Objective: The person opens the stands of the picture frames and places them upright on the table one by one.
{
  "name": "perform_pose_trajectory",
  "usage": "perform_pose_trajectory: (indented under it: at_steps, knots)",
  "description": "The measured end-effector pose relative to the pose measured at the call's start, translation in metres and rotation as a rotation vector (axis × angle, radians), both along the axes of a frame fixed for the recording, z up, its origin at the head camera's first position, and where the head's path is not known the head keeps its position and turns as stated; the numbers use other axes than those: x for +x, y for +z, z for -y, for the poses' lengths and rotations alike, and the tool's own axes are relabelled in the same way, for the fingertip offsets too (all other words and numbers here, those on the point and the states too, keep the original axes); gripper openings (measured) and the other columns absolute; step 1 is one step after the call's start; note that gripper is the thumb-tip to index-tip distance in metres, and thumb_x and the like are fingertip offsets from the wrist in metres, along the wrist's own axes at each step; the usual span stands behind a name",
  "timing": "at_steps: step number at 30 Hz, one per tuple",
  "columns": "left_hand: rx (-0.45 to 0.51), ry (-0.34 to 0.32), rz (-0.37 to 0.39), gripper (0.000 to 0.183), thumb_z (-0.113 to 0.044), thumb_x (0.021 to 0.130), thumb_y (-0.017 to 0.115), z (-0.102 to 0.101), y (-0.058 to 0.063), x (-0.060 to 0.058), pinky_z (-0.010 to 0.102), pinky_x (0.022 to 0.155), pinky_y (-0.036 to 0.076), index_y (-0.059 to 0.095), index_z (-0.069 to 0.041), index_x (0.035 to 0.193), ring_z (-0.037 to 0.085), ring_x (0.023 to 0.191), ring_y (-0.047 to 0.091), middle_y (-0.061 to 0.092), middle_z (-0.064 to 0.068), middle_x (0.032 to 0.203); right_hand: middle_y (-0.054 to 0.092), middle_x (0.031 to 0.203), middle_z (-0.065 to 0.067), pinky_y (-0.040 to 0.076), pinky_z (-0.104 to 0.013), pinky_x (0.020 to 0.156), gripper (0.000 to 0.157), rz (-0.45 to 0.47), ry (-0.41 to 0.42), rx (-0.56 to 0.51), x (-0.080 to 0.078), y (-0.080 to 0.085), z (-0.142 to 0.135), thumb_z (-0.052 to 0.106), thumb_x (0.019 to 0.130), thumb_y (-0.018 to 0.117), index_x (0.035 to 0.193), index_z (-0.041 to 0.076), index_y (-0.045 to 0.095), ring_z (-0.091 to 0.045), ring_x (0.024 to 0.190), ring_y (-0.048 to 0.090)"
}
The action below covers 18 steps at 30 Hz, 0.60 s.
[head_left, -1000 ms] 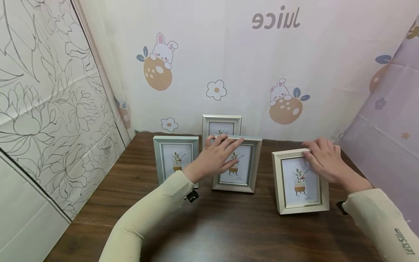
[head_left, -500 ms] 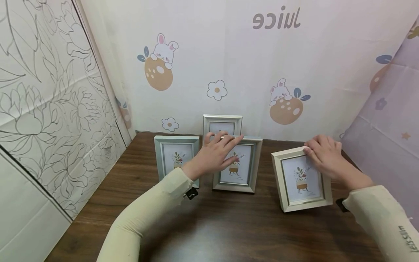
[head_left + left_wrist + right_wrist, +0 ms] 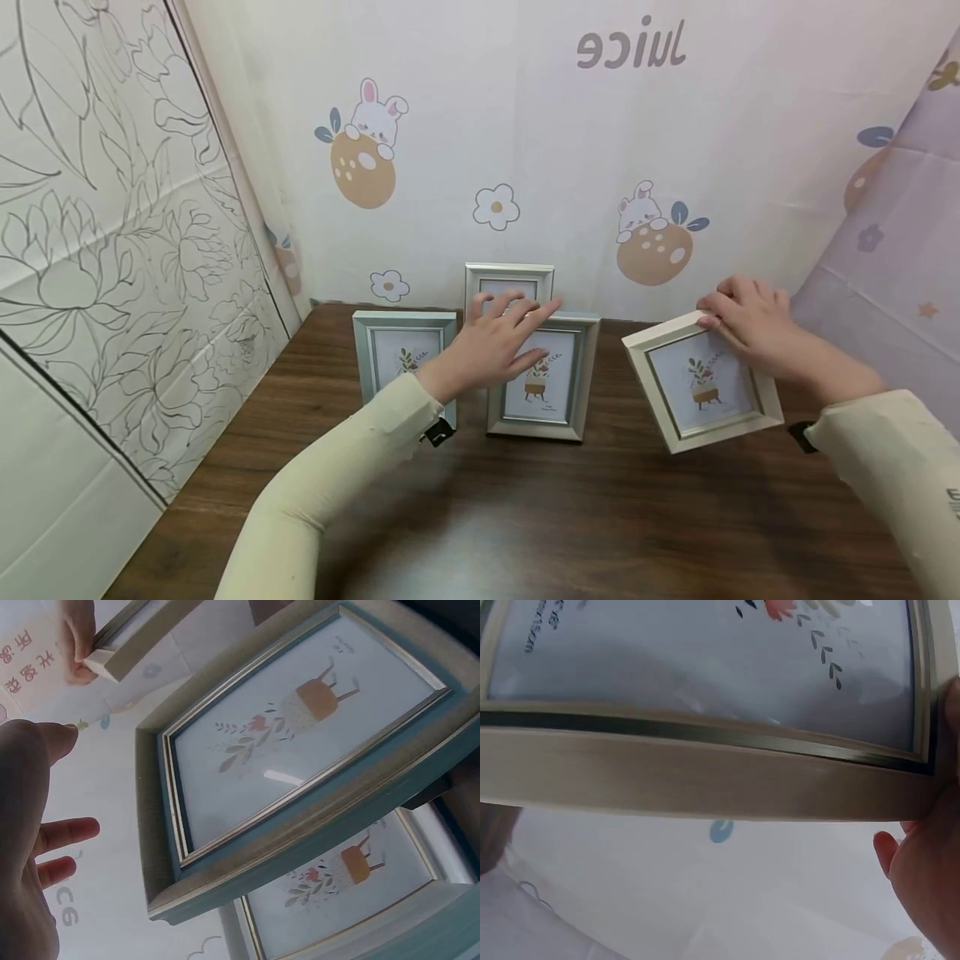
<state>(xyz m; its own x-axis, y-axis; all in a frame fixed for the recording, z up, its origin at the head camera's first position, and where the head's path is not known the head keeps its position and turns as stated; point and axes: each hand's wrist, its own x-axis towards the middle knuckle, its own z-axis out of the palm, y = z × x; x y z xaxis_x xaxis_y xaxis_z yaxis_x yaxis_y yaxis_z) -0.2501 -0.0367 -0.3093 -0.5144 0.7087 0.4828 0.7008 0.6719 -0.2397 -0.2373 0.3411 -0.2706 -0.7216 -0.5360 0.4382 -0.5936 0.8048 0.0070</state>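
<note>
My right hand [image 3: 753, 325] grips a cream picture frame [image 3: 647, 375] by its top edge near the upper right corner, thumb on the front and fingers behind. The frame leans clockwise on its lower corner side, its bottom raised over the table; its border fills the right wrist view [image 3: 705, 776]. My left hand [image 3: 491, 346], fingers spread, is in front of a blue-grey and champagne picture frame [image 3: 546, 427]. In the left wrist view that frame [image 3: 247, 881] stands apart from the thumb and fingers. Each frame bears a potted-plant print.
A pale green picture frame [image 3: 363, 354] stands left of the middle one, partly behind my left forearm. A silver picture frame [image 3: 510, 269] stands behind, partly covered. The dark wooden table [image 3: 525, 517] meets a printed curtain [image 3: 435, 100] at the back and a flower-patterned panel [image 3: 112, 250] at left.
My right hand has raised the cream picture frame and moved it slightly right, tilting it further. The left hand has barely moved in front of the middle frame.
</note>
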Motion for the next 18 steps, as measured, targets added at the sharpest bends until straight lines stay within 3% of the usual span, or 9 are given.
perform_pose_trajectory:
  at_steps: [11,18]
  knots:
    - [-0.021,0.011,-0.053,0.067,-0.05,0.1,0.05,-0.004,0.012,-0.004,0.051,0.101,0.019,0.03,-0.021,0.157,0.022,0.135,0.032,0.054,-0.003,0.138,0.04,0.1,-0.013,0.019,-0.059,0.076,0.031,-0.089,0.1,-0.011,-0.006,0.02,0.003,0.04,0.101,0.047,0.104,0.01,0.056,-0.044,0.09,0.035]
    - [-0.022,0.009,-0.061,0.069,-0.049,0.098,0.056,0.0,0.017,-0.008,0.051,0.099,0.018,0.032,-0.02,0.156,0.023,0.133,0.034,0.055,0.0,0.137,0.042,0.099,-0.015,0.017,-0.065,0.075,0.056,-0.213,0.159,0.012,-0.012,0.028,0.009,0.06,0.094,0.03,0.099,0.012,0.058,-0.047,0.089,0.035]
